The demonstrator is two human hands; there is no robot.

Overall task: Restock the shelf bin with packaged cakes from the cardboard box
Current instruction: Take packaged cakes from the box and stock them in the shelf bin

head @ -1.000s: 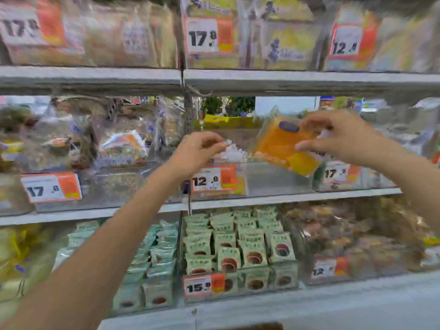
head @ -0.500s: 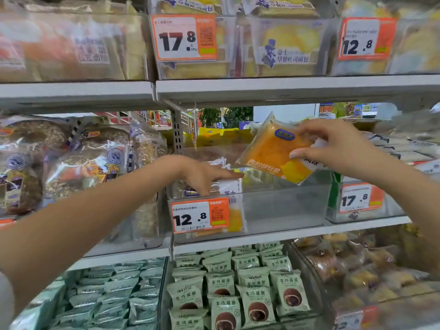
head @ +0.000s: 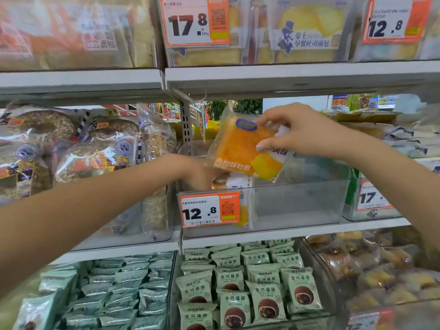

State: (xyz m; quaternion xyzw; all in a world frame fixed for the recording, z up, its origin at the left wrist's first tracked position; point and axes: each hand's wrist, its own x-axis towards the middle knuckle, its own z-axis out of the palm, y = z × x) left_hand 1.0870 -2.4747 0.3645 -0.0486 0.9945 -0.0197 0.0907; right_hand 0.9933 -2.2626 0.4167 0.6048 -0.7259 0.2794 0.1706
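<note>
Pinching an orange packaged cake [head: 240,148] between thumb and curled fingers, the right hand [head: 297,132] holds it tilted above the open top of the clear shelf bin [head: 297,203], the wrapper's lower corner dipping just over the bin's front wall. The right forearm comes in from the right edge, sloping up to the wrist. The left arm reaches in from the lower left, and the left hand [head: 197,173] is down inside the bin's left end, partly hidden behind the held cake; whether its fingers grip anything cannot be told. Just beside that hand, another packaged cake [head: 240,186] stands inside the bin behind the 12.8 price tag [head: 210,209] clipped to the front wall. The bin's right part shows only bare clear plastic.

Left of the bin lie bagged round loaves [head: 71,148] in their own clear tray. Right of it, a bin with a 17 price tag [head: 371,198] is partly covered by the right forearm. Below, green packets [head: 262,289] fill the lower shelf, and boxed toast [head: 307,32] sits on the upper shelf behind a 17.8 price tag [head: 196,21].

Compared with half a second ago, the left hand has sunk deeper into the bin, behind the cake, while the right hand's cake hangs in much the same place.
</note>
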